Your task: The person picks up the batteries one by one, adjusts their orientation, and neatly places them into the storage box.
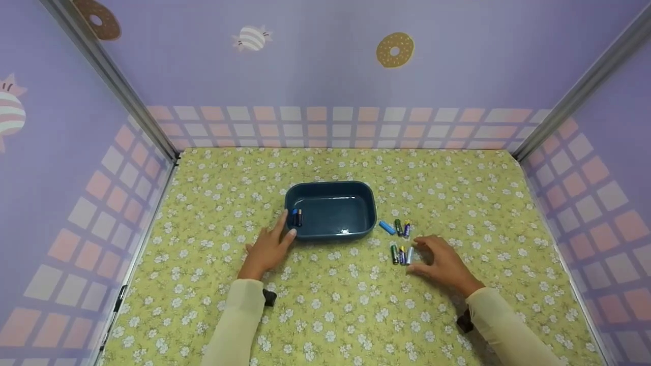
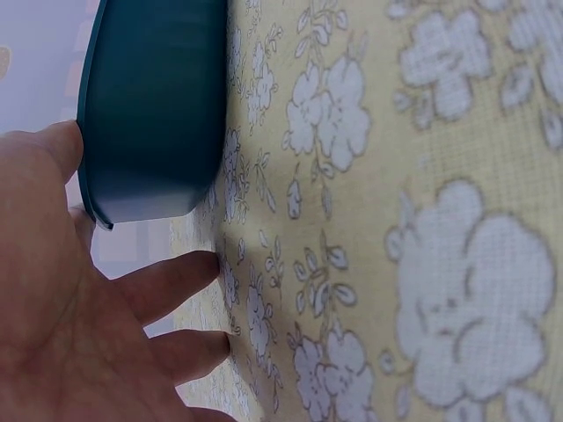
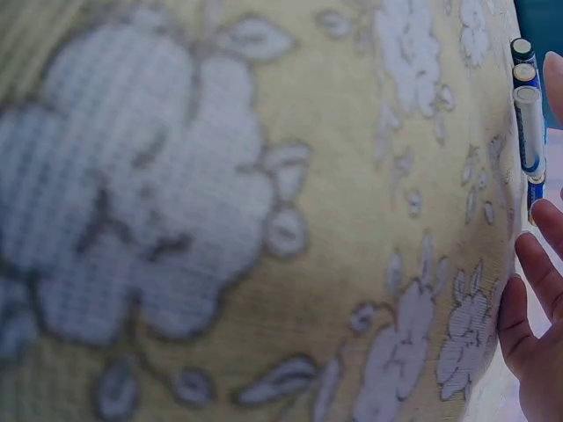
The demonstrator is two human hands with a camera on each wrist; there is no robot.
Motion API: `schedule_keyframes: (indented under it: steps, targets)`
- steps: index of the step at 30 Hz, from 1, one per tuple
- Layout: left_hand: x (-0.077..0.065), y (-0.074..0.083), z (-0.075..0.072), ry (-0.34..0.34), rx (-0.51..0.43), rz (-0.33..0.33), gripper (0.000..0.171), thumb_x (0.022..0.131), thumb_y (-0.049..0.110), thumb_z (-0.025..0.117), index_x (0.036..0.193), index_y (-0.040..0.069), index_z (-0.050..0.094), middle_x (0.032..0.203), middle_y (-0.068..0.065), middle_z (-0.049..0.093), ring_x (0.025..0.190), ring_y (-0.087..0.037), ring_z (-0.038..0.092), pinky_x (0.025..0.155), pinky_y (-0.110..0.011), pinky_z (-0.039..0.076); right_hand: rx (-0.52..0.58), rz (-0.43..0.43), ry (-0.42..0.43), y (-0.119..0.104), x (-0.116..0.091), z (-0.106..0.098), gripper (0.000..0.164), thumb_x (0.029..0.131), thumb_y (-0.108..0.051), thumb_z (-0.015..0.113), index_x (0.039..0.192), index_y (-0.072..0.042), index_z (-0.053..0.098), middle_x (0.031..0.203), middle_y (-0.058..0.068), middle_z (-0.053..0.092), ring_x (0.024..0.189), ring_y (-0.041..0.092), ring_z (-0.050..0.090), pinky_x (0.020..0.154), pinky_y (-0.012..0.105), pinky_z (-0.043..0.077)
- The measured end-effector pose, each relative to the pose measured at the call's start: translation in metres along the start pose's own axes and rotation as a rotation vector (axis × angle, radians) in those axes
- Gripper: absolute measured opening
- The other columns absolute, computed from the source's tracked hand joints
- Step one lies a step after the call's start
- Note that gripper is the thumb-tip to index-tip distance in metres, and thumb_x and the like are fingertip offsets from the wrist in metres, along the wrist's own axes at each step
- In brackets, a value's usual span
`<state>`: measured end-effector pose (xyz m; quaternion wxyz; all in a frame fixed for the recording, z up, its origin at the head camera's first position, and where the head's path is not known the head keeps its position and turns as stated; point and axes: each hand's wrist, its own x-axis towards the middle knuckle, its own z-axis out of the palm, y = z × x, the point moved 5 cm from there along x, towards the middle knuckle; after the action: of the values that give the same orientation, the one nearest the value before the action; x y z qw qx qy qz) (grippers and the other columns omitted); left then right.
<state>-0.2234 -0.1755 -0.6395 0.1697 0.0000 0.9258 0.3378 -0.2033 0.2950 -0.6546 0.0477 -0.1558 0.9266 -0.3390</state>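
Note:
A dark teal basin (image 1: pixel 335 235) stands mid-table, with two dark batteries (image 1: pixel 297 217) inside at its left end. My left hand (image 1: pixel 269 248) rests at the basin's front-left corner, thumb and forefinger touching the rim. In the left wrist view its other fingers (image 2: pixel 171 281) spread down toward the cloth. Right of the basin, a green battery (image 1: pixel 394 254), a purple-and-yellow one (image 1: pixel 402 255) and a whitish one (image 1: pixel 410 255) lie side by side. My right hand (image 1: pixel 441 262) is beside the whitish battery (image 3: pixel 529 132), thumb and forefinger apart around its ends.
Behind that row lie a light blue battery (image 1: pixel 387 227), another green one (image 1: pixel 398 227) and a purple one (image 1: pixel 407 229). A yellow flowered cloth (image 1: pixel 325 305) covers the table. Purple panels with a checked band (image 1: pixel 335 122) enclose the back and both sides.

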Motion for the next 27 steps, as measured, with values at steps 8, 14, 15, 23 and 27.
schedule_keyframes:
  steps: [8,14,15,23,27]
  targets:
    - [-0.0003,0.0011,-0.001,0.009,-0.003,0.006,0.074,0.099,0.078,0.028,0.16,0.052,-0.005,0.171,-0.008,0.02,0.157,-0.047,0.004,0.108,-0.086,-0.005,-0.018,0.043,-0.004,0.0023,-0.0006,0.0038,0.075,0.079,-0.06,0.082,0.141,-0.025,0.058,0.138,-0.001,0.057,0.129,0.026,0.054,0.107,0.056,0.045]
    - [-0.0015,0.0014,-0.0015,0.01,-0.006,0.002,0.075,0.099,0.078,0.028,0.161,0.052,-0.004,0.171,-0.008,0.02,0.158,-0.046,0.005,0.109,-0.086,-0.006,-0.044,0.023,0.013,0.0029,0.0003,0.0065,0.071,0.077,-0.061,0.083,0.135,-0.026,0.062,0.136,-0.001,0.059,0.128,0.026,0.054,0.105,0.057,0.046]
    - [-0.0015,0.0013,-0.0014,0.01,-0.008,0.001,0.075,0.098,0.078,0.028,0.161,0.052,-0.004,0.171,-0.007,0.02,0.158,-0.046,0.004,0.109,-0.086,-0.006,-0.049,0.02,0.015,0.003,0.0006,0.0067,0.07,0.077,-0.061,0.083,0.134,-0.026,0.063,0.135,-0.001,0.059,0.128,0.027,0.054,0.105,0.057,0.047]
    - [-0.0005,-0.0003,0.0005,0.006,-0.01,-0.003,0.073,0.097,0.08,0.028,0.158,0.058,-0.007,0.17,-0.005,0.025,0.158,-0.044,0.004,0.107,-0.087,-0.005,-0.09,-0.023,0.032,0.0021,0.0017,0.0065,0.061,0.076,-0.06,0.084,0.124,-0.026,0.068,0.128,-0.001,0.061,0.119,0.025,0.057,0.097,0.056,0.051]
    - [0.0,-0.0005,0.0006,0.008,-0.012,-0.003,0.072,0.097,0.08,0.028,0.157,0.059,-0.006,0.17,-0.006,0.026,0.158,-0.044,0.005,0.107,-0.087,-0.004,-0.103,-0.03,0.034,0.0015,0.002,0.0064,0.06,0.077,-0.059,0.083,0.124,-0.025,0.069,0.126,-0.001,0.062,0.116,0.024,0.058,0.094,0.055,0.052]
